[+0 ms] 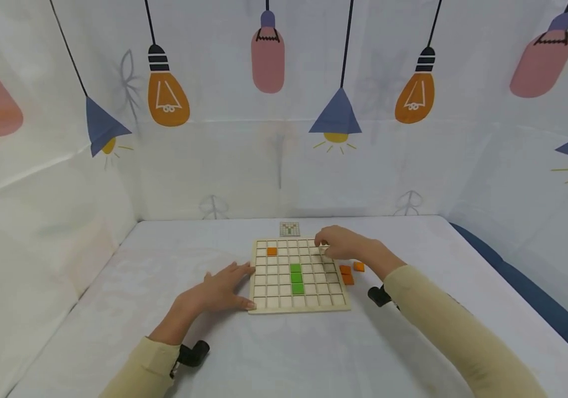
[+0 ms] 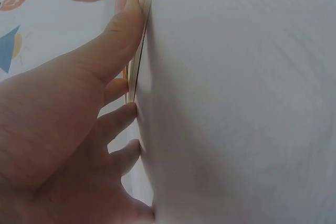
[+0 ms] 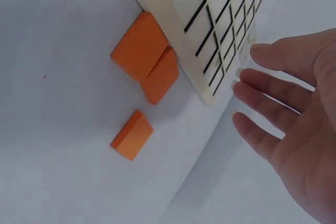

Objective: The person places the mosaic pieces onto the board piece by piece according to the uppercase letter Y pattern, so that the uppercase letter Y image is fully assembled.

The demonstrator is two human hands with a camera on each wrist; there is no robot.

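No text, label, brand, number or sign can be read anywhere here

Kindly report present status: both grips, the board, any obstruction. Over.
Left grip touching left edge of board. Right grip at far right corner, hold unclear. Three green tiles, one orange tile visible on board. Three loose orange tiles beside it; no obstruction seen.

The board is pale wood, square and flat on the desk, with dark lines that make lots of little boxes. Three green tiles sit in a straight line near the middle. One orange tile sits near the far left corner. Three loose orange tiles lie by the right edge, two touching, one a bit apart
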